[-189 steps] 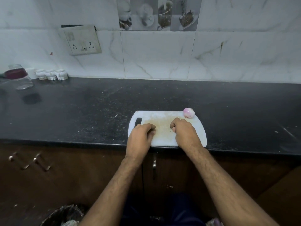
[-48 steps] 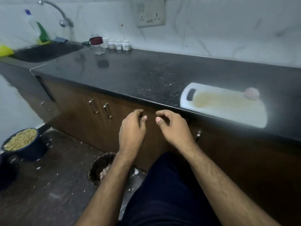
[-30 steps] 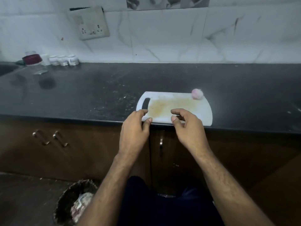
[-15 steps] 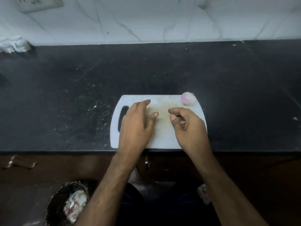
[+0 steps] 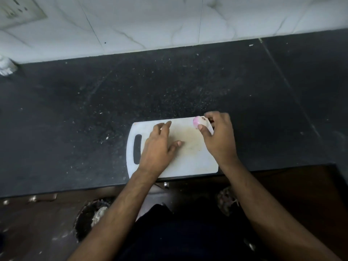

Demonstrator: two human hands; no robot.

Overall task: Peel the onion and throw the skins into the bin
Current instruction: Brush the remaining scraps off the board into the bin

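A dark stone countertop [image 5: 188, 81], speckled with pale crumbs and scraps, runs along a white marbled wall. A white plastic cutting board [image 5: 188, 159] lies flat on it at the front edge, its slotted handle to the left and a yellowish stain across its middle. A small white object [image 5: 5, 67], too blurred to identify, stands on the counter at the far left against the wall.

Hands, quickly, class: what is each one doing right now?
Left hand: open, fingers straight, over the cutting board, holding nothing.
Right hand: thumb and fingers curled round the onion.
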